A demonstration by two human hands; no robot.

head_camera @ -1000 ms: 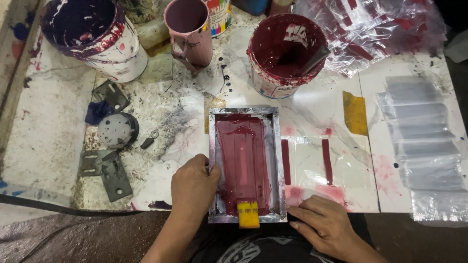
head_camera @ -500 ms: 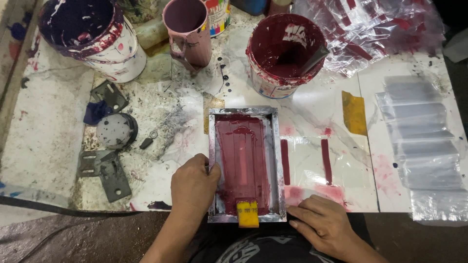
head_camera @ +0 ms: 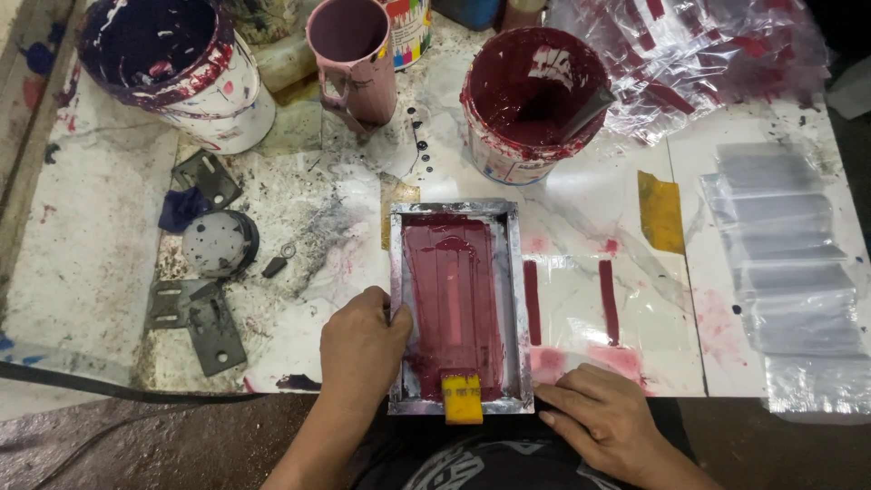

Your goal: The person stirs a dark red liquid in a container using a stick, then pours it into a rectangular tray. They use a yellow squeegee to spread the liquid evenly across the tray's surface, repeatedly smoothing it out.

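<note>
A: Screen frame (head_camera: 458, 308), metal-edged and flooded with dark red ink, lies flat on the white worktable (head_camera: 82, 272), near its front edge. Head view only.

B: Hands?

A: Left hand (head_camera: 363, 349) rests on the frame's left rail, fingers curled against it, pressing rather than gripping. Right hand (head_camera: 603, 417) lies flat on the table just beside the frame's lower right corner, fingers spread, holding nothing. The two hands are apart, one on each side of the frame.

B: Change against the earlier head pictures?

A: None that I can measure. Frame, both hands and the yellow squeegee (head_camera: 463, 399) at the frame's near end sit as they did a second ago. Judgement: a pause with the frame held steady, no stroke under way.

B: Surroundings?

A: Two red printed stripes (head_camera: 569, 301) show on the clear sheet right of the frame. Red ink bucket (head_camera: 535, 100) stands behind, pink mug (head_camera: 354, 59) to its left, stack of clear bags (head_camera: 789, 263) at far right.
</note>
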